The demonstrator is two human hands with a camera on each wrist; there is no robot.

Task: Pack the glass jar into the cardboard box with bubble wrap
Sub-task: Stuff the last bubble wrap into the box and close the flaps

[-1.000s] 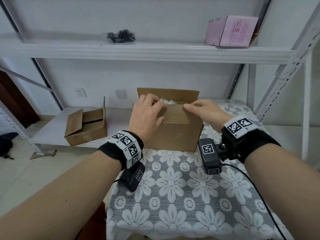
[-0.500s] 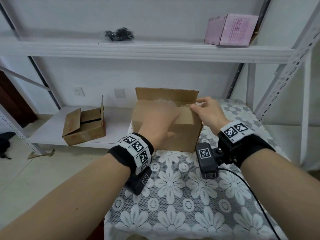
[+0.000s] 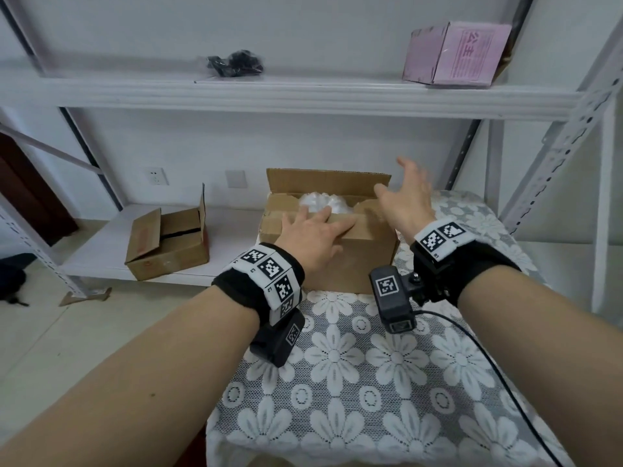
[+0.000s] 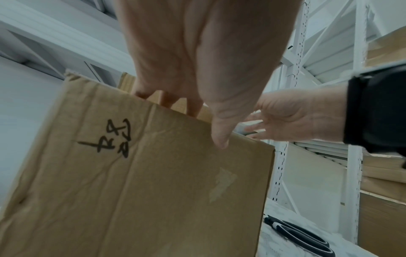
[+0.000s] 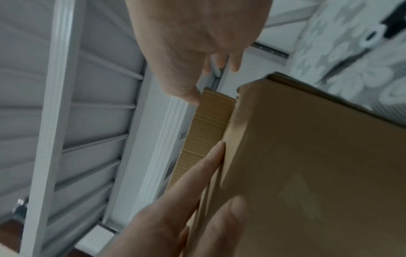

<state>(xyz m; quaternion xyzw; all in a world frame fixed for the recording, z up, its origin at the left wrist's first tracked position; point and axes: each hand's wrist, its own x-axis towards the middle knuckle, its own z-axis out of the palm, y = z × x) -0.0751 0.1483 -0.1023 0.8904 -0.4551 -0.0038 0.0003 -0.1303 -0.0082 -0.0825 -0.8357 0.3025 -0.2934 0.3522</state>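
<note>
1. White-walled storeroom with grey metal shelving. Work surface is a small table under a lace flower tablecloth.
2. Cardboard box stands at the far end of the table. Far flap is upright, the near flap is folded down over the opening, and black handwriting is on its near wall in the left wrist view.
3. Bubble wrap is inside the box, a white bundle showing in the gap between the flaps. The glass jar itself can't be made out; the wrap and flap cover whatever is under them.
4. Left hand lies flat on the near flap. Fingers are straight and reach over the flap edge toward the wrap, thumb down on the front wall. It presses, no pinch.
5. Right hand is off the box, in the air above its right far corner. Fingers are spread wide and motion-blurred, holding nothing.
6. Around:
   - second open cardboard box on the low shelf at left
   - pink box on the upper shelf at right
   - black bundle on the same shelf, mid
   - wall socket behind
   - black-handled scissors on the tablecloth right of the box, seen only from the left wrist.
</note>
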